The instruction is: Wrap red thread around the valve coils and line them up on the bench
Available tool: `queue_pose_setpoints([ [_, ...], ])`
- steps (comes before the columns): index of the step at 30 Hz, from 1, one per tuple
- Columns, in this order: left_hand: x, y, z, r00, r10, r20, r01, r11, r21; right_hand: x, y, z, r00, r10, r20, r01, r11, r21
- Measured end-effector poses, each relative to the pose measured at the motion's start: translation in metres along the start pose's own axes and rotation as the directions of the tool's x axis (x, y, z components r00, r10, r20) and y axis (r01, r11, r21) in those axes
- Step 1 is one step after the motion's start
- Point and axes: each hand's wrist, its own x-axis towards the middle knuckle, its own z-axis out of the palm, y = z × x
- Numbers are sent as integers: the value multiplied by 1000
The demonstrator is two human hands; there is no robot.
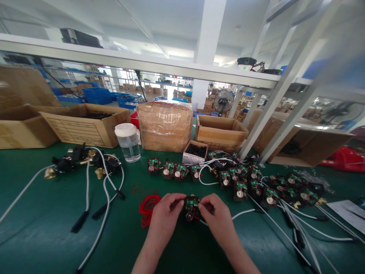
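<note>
Between my hands, on the green tabletop, sits a small black housing [192, 208] with a green circuit board, red parts and a round metallic piece near its lower edge. My left hand [166, 214] is closed at its left side, thumb and fingers at the upper left edge. On the opposite side my right hand [217, 215] pinches the right edge. Anything thin within the fingertips is too small to make out. A tangle of thin red loops [148, 205] lies just left of my left hand. A white cable [242, 214] shows beyond my right hand.
Similar circuit-board housings [241, 190] spread across the right side, with white cables. Brass-fitted assemblies [85, 158] with cables lie on the left. A lidded water jug [128, 146], a small box of black parts [195, 152] and cardboard boxes [165, 127] stand behind. A metal post [285, 83] rises at right.
</note>
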Motion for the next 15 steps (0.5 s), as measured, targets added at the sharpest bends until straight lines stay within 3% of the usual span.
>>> queue_pose_setpoints([
  [5,-6,-5,-2,1000,13,-8,-13,1000,-8,-6,-11,-1,992,-120,-35,119,992,-41],
  [10,-18,-13,-6,997,33,-67,-34,999,-14,-18,-27,-2,949,-314,32,315,949,-12],
  [15,-27,-5,-13,991,126,-50,-125,992,8,-24,-38,-1,927,-367,83,364,930,44],
])
